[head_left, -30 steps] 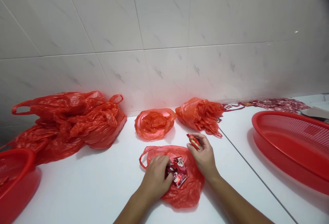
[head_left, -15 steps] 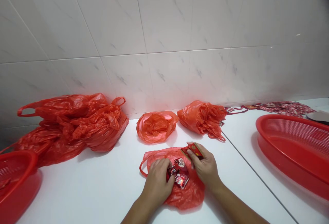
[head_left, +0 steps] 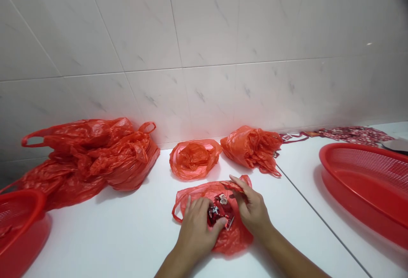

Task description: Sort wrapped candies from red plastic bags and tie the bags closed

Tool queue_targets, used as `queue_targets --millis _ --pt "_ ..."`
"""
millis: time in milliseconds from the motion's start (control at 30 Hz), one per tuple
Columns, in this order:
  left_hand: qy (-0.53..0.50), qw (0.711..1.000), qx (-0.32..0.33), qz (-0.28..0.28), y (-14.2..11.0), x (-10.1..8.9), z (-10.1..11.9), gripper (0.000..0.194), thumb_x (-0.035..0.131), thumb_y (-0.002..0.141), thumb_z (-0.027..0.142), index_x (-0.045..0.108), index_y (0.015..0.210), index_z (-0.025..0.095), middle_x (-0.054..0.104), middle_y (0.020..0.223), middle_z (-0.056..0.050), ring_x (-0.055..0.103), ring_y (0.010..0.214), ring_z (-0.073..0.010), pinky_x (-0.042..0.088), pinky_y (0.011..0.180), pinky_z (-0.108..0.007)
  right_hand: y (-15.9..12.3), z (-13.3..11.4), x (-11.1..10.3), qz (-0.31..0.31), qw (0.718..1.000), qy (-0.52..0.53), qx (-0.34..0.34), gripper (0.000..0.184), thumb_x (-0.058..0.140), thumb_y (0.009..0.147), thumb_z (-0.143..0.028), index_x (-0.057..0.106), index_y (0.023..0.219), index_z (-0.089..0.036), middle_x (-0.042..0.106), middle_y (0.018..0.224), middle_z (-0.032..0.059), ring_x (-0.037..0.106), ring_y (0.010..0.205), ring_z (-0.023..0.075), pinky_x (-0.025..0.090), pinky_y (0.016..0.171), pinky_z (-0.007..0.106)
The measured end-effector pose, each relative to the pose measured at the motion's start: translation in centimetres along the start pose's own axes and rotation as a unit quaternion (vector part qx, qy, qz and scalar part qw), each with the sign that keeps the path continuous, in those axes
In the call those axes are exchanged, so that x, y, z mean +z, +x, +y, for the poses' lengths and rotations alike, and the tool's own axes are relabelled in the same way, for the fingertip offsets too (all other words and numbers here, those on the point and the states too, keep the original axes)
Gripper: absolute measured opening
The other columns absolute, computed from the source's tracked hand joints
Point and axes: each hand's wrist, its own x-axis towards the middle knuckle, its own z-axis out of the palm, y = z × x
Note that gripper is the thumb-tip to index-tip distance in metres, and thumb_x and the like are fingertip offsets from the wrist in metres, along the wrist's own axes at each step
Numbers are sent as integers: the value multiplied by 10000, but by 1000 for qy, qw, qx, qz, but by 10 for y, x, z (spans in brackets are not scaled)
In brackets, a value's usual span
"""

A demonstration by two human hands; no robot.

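Lying on a thin red bag point(head_left: 234, 242), shiny red packets point(head_left: 223, 214) sit in the left hand point(head_left: 197, 227), its grip curled around them; the right hand point(head_left: 255, 210) pinches another packet point(head_left: 230, 185) over the bag's far side. Beyond, crumpled red bags point(head_left: 194, 159) rest on the counter point(head_left: 111, 235); one red basket point(head_left: 350, 208) stands right, a second basket point(head_left: 32, 235) near left.

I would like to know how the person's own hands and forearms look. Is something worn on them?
The left hand and the right hand are both bare, without gloves. The left forearm and the right forearm show no sleeve as far as the picture reaches. No ring, watch or bracelet is visible.
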Motion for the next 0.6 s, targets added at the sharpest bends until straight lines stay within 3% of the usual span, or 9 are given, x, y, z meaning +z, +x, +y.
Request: queue_targets --millis 167,300,433,600 --pt "-10 1000 -13 0 2 3 -5 62 657 970 294 627 929 258 726 1027 -36 683 1005 -298 236 1232 -712 2 -3 -3 -16 999 -10 -41 459 534 1028 -196 653 1454 -321 768 1310 50 767 1163 270 652 1007 498" --pt "-15 1000 -12 5 1 4 -7 34 661 938 244 631 949 256 727 1043 -51 675 1028 -312 308 1191 -701 3 -3 -4 -118 988 -25 -100 576 537 945 -75 682 1445 -321 730 1386 59 723 1263 276 614 1077 496" --pt "-17 1000 -23 4 0 1 -5 106 629 895 188 638 980 249 722 1042 -63 664 1040 -321 437 1086 -643 -1 -6 -1 -246 962 -110 -46 696 532 842 15 701 1438 -302 653 1486 95 702 1293 319 607 1082 489" --pt "-31 999 9 17 3 -4 -16 295 678 820 174 658 1105 250 721 1123 -82 657 1089 -327 499 1037 -589 -4 -18 -5 -311 935 -166 -25 877 534 756 31 562 1576 -277 517 1617 103 603 1414 331 570 1131 457"
